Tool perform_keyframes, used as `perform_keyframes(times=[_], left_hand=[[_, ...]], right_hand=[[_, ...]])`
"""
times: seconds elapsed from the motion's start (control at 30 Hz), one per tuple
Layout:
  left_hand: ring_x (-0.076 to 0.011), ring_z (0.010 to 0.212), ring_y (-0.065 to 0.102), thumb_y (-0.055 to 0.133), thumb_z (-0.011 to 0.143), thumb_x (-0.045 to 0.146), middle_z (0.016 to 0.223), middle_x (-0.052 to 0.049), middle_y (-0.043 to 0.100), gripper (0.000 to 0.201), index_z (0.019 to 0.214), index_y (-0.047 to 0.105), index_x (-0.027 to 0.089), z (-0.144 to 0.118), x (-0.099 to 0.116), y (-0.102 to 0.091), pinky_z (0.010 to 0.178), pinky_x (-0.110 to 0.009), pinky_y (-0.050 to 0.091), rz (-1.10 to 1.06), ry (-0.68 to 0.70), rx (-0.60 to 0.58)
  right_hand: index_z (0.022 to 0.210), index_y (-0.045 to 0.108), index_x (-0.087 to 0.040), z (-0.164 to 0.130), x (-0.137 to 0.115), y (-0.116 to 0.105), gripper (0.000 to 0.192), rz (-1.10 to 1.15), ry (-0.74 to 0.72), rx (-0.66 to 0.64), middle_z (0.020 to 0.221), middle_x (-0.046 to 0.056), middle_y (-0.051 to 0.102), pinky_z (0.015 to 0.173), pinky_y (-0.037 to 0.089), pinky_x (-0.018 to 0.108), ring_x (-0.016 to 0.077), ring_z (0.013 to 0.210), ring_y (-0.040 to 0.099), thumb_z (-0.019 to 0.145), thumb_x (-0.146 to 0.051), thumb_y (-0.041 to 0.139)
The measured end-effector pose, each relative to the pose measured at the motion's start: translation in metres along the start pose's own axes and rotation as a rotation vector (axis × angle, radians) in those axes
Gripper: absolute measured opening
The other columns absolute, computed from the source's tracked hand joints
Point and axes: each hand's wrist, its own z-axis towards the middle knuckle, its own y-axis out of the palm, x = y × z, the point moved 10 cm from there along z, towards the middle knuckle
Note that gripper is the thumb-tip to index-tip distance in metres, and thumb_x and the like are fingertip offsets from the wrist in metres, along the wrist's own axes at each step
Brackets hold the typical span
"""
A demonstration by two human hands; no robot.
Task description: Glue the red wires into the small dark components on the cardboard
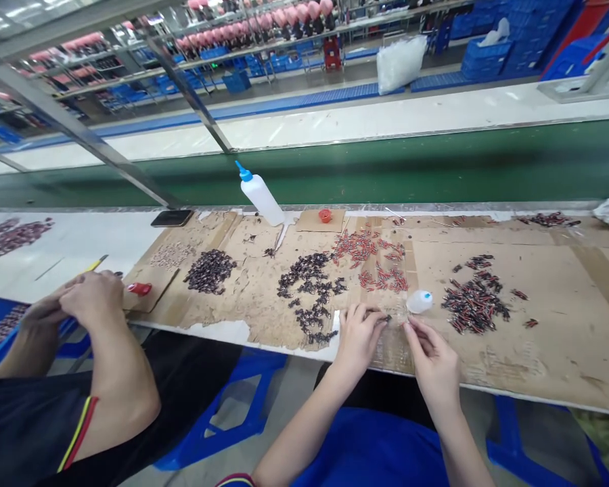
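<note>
My left hand (358,335) rests on the cardboard mat (553,284) at the table's near edge, its fingertips pinched on a small dark part (384,316). My right hand (433,355) is just to the right, fingers curled toward the same spot; I cannot tell what it holds. A small clear bottle with a blue dot (419,302) lies right beyond my hands. A pile of dark parts (312,287) lies to the left of my left hand. A heap of red-and-black parts (474,301) lies to the right, and loose red parts (373,260) lie behind.
A co-worker's hands (84,301) work at the left beside a red cap (139,289) and another dark pile (210,270). A white squeeze bottle with a blue tip (260,196), a phone (171,218) and a green conveyor belt (436,166) lie behind.
</note>
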Motion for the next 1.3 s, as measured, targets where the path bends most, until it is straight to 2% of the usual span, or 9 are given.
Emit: perform_keyframes(times=[0.2,0.4,0.5,0.63,0.87,1.0,1.17,1.3], left_hand=[[-0.0213,0.097,0.06,0.055,0.091,0.013,0.096,-0.004,0.073,0.017,0.09,0.069,0.023,0.002,0.002,0.001,0.085,-0.038,0.042,-0.065,-0.014,-0.037],[-0.0194,0.09,0.064,0.058,0.09,0.018,0.091,-0.003,0.074,0.015,0.092,0.072,0.024,-0.005,0.003,-0.008,0.085,-0.036,0.046,-0.227,-0.005,0.01],[-0.0194,0.089,0.065,0.059,0.09,0.018,0.091,-0.004,0.075,0.017,0.097,0.073,0.025,-0.007,0.006,-0.012,0.085,-0.035,0.047,-0.304,0.018,0.015],[-0.0195,0.087,0.065,0.06,0.089,0.019,0.089,-0.004,0.076,0.016,0.094,0.075,0.024,-0.007,0.011,-0.017,0.082,-0.034,0.051,-0.418,0.042,-0.001],[-0.0196,0.086,0.068,0.065,0.083,0.025,0.088,-0.007,0.076,0.013,0.089,0.076,0.019,-0.007,0.007,-0.015,0.083,-0.032,0.054,-0.613,-0.069,-0.025],[-0.0189,0.084,0.068,0.066,0.081,0.022,0.085,-0.006,0.075,0.01,0.084,0.075,0.018,-0.007,0.004,-0.013,0.081,-0.031,0.054,-0.649,-0.126,-0.023],[-0.0182,0.086,0.066,0.065,0.08,0.018,0.085,-0.006,0.073,0.009,0.084,0.073,0.018,-0.008,0.003,-0.012,0.081,-0.03,0.052,-0.614,-0.144,-0.05],[-0.0178,0.086,0.065,0.064,0.081,0.017,0.087,-0.006,0.072,0.009,0.085,0.072,0.018,-0.009,0.014,-0.009,0.08,-0.029,0.052,-0.616,-0.114,-0.094]], right_hand=[[0.082,0.072,-0.018,0.0,-0.007,0.01,0.039,0.015,-0.009,-0.027,0.085,0.011,0.075,0.073,0.061,0.039,0.0248,0.077,0.073,0.077,-0.056,0.065],[0.082,0.07,-0.018,-0.001,-0.002,0.016,0.037,0.164,0.056,-0.064,0.084,0.01,0.076,0.075,0.062,0.039,0.0241,0.077,0.073,0.075,-0.054,0.069],[0.08,0.07,-0.018,-0.002,-0.002,0.018,0.039,0.179,0.078,-0.077,0.08,0.009,0.075,0.074,0.062,0.04,0.0235,0.073,0.073,0.073,-0.056,0.07],[0.077,0.07,-0.017,-0.001,-0.006,0.017,0.042,0.167,0.075,-0.081,0.074,0.009,0.074,0.071,0.062,0.038,0.0231,0.069,0.072,0.071,-0.059,0.071],[0.078,0.072,-0.018,-0.006,-0.012,0.013,0.037,0.156,0.039,-0.031,0.074,0.008,0.074,0.069,0.061,0.036,0.0235,0.071,0.072,0.073,-0.055,0.071],[0.078,0.073,-0.018,-0.006,-0.015,0.012,0.035,0.146,0.019,-0.044,0.077,0.009,0.075,0.071,0.062,0.037,0.0237,0.071,0.073,0.074,-0.053,0.07],[0.08,0.073,-0.018,-0.002,-0.014,0.017,0.032,0.14,0.033,-0.164,0.075,0.008,0.075,0.068,0.062,0.035,0.0226,0.068,0.072,0.072,-0.049,0.072],[0.084,0.073,-0.018,-0.002,-0.021,0.006,0.03,0.13,-0.035,-0.117,0.074,0.006,0.074,0.065,0.061,0.032,0.0197,0.065,0.07,0.073,-0.046,0.072]])
